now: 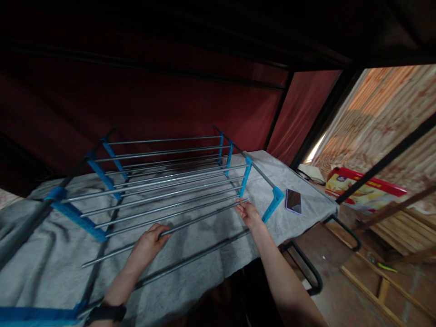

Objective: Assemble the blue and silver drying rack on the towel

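Observation:
A loose grey metal tube (pixel 200 219) lies slantwise across my two hands. My left hand (pixel 150 243) is wrapped round it left of its middle, and its left end sticks out past that hand. Near the tube's right end my right hand (pixel 247 211) closes on it with the fingers. Behind it stands a rack of grey tubes (pixel 160 194) joined by blue plastic connectors (pixel 81 221). The right end of the tube is close to a blue connector (pixel 273 204) on the right side; whether they touch I cannot tell.
The rack rests on a grey cloth (pixel 265 170). A phone (pixel 293 201) lies on the cloth at the right. Beyond the edge are black bent metal bars (pixel 315 272), a red and yellow box (pixel 366 188) and wooden frames (pixel 371 290) on the floor. A dark red curtain (pixel 170 104) hangs behind.

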